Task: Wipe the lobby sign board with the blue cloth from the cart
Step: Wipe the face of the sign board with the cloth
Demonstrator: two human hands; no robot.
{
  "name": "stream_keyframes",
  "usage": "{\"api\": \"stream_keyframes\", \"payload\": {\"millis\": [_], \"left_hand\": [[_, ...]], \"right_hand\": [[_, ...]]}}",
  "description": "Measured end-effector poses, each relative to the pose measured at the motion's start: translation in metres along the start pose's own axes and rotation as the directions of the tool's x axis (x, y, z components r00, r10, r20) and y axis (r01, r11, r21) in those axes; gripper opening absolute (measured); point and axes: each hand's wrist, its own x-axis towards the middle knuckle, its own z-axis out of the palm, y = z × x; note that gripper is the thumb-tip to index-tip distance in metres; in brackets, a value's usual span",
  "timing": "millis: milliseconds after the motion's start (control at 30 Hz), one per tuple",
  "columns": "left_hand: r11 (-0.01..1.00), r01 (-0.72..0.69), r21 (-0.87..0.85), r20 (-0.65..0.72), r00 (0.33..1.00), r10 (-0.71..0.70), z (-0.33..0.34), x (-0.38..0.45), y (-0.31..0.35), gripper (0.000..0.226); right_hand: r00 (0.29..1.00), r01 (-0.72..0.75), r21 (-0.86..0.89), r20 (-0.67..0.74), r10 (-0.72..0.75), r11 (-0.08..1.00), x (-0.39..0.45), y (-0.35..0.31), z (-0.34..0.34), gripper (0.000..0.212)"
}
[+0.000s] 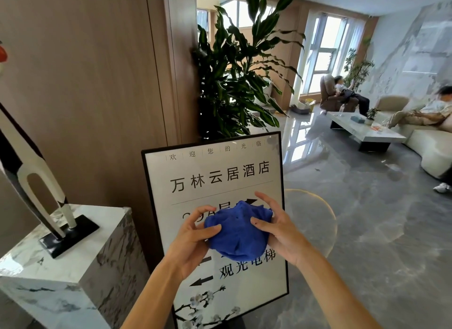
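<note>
A black-framed sign board (215, 172) with a white face, dark lettering and arrows stands upright in front of me. A bunched blue cloth (238, 230) is held in front of the board's middle, covering part of its lettering. My left hand (193, 235) grips the cloth's left side with curled fingers and thumb. My right hand (276, 228) holds its right side, thumb on the front, fingers curled over the top edge. Whether the cloth touches the board cannot be told.
A marble pedestal (80, 260) with a black-and-white sculpture (36, 186) stands to the left. A tall potted plant (234, 79) rises behind the board beside a wood wall. Glossy floor stretches right toward a low table (367, 130), sofa and two seated people.
</note>
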Motion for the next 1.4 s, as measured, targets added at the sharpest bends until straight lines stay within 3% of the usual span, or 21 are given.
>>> {"api": "stream_keyframes", "payload": {"millis": [100,200,400,633,767,900,1033,1233,1300,1400], "left_hand": [[0.999,-0.044,0.016,-0.056,0.997,0.045,-0.002,0.001,0.000,0.040],[0.998,-0.055,0.042,-0.089,0.994,0.059,-0.003,0.001,0.000,0.040],[0.995,-0.022,0.101,-0.072,0.997,0.030,0.000,-0.002,-0.002,0.063],[0.914,-0.088,0.396,-0.109,0.984,0.143,0.007,0.000,-0.006,0.030],[0.760,-0.086,0.645,-0.155,0.958,0.240,0.012,0.001,-0.008,0.017],[0.596,-0.062,0.800,-0.163,0.935,0.316,0.019,0.003,-0.007,0.009],[0.548,-0.032,0.836,-0.189,0.921,0.341,0.026,-0.001,-0.004,0.009],[0.484,-0.004,0.875,-0.218,0.890,0.401,0.038,-0.005,0.009,0.012],[0.470,0.007,0.882,-0.222,0.888,0.403,0.041,-0.005,0.014,0.007],[0.431,0.002,0.902,-0.207,0.880,0.428,0.048,-0.004,0.019,0.005]], "right_hand": [[0.998,-0.025,-0.079,0.056,0.030,0.997,-0.002,-0.009,-0.004,0.081],[0.995,-0.011,-0.246,0.096,0.035,0.969,-0.004,-0.014,-0.004,0.067],[0.999,0.038,-0.522,-0.006,-0.048,0.852,-0.006,-0.017,-0.002,0.039],[0.997,0.076,-0.713,0.039,-0.069,0.697,-0.009,-0.028,-0.002,0.032],[0.998,0.069,-0.837,0.050,-0.049,0.544,-0.010,-0.032,-0.002,0.040],[0.995,0.074,-0.951,0.050,-0.086,0.299,-0.010,-0.034,-0.002,0.032],[0.984,0.076,-0.977,0.041,-0.175,0.200,-0.014,-0.039,0.002,0.018],[0.953,-0.085,-0.996,-0.082,-0.292,0.002,-0.017,-0.053,0.008,0.021],[0.954,-0.085,-0.996,-0.087,-0.287,0.018,-0.016,-0.059,0.008,0.022],[0.970,-0.024,-0.990,-0.057,-0.236,0.139,-0.015,-0.069,0.006,0.018]]}}
